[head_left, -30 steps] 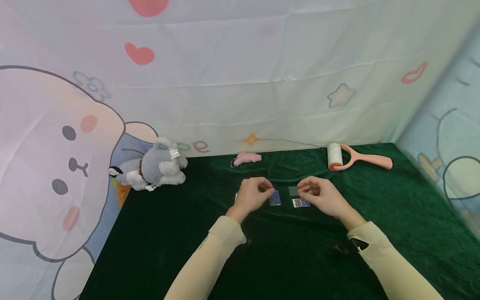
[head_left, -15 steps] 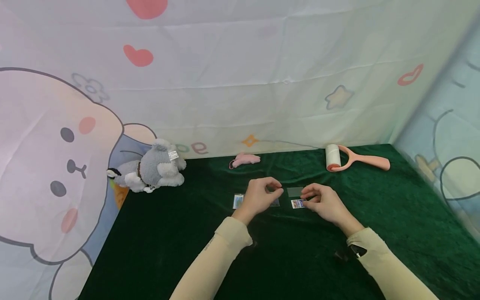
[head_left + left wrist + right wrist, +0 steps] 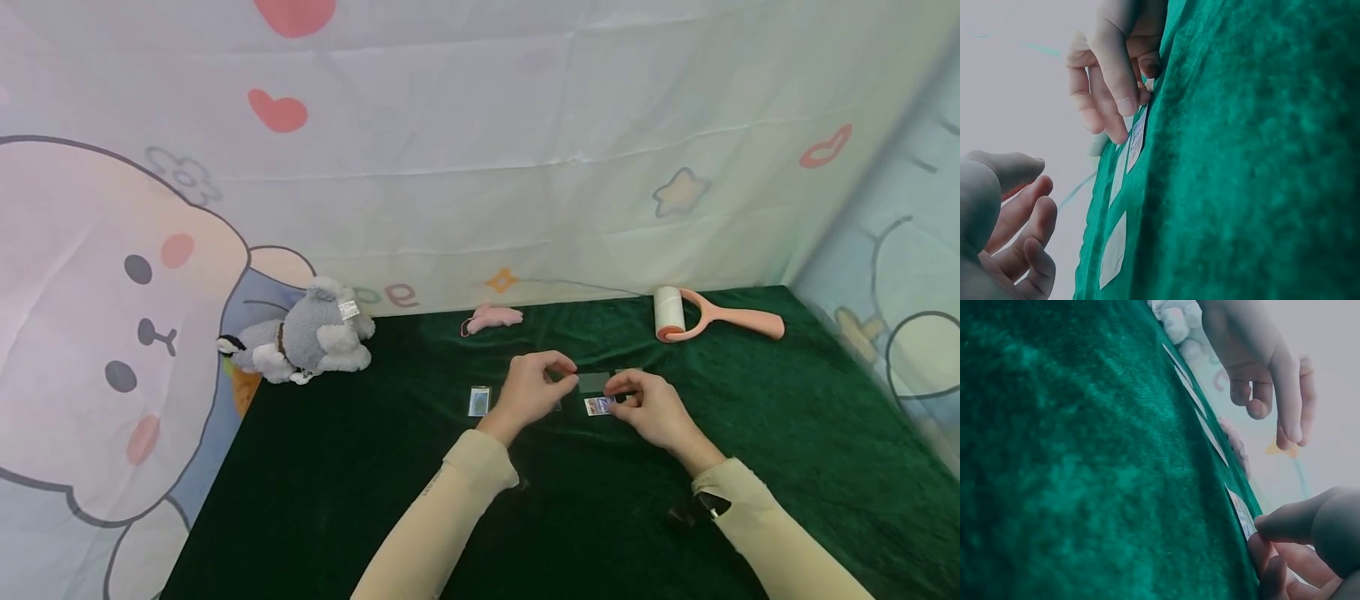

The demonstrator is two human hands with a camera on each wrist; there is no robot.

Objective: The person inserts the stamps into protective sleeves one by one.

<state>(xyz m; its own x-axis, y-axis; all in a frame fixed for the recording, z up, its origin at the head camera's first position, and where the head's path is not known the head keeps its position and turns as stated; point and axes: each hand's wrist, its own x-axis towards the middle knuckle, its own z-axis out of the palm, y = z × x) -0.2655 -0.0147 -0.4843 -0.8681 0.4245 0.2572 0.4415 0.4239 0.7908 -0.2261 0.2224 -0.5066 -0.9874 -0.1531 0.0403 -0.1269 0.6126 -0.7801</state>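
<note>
A small printed card (image 3: 597, 406) lies on the green cloth, its right end between the thumb and finger of my right hand (image 3: 651, 410). That pinch shows close up in the right wrist view, at the end of the card (image 3: 1241, 512). Just behind it lies a clear rectangular sleeve (image 3: 594, 382). My left hand (image 3: 527, 387) hovers over the cloth to the left, holding nothing, thumb and forefinger apart. Another dark card (image 3: 557, 407) is mostly hidden behind that hand. Further left rests a bluish card with a pale border (image 3: 479, 402).
Along the back edge sit a grey plush toy (image 3: 318, 329), a small pink plush (image 3: 492, 317) and a lint roller with a pink handle (image 3: 742, 321). Green velvet cloth (image 3: 360, 483) covers the table. A printed curtain (image 3: 465, 167) hangs right behind it.
My left hand has moved right, uncovering the bluish card and covering most of the dark one. My right hand has lowered and taken the printed card's right end between thumb and finger.
</note>
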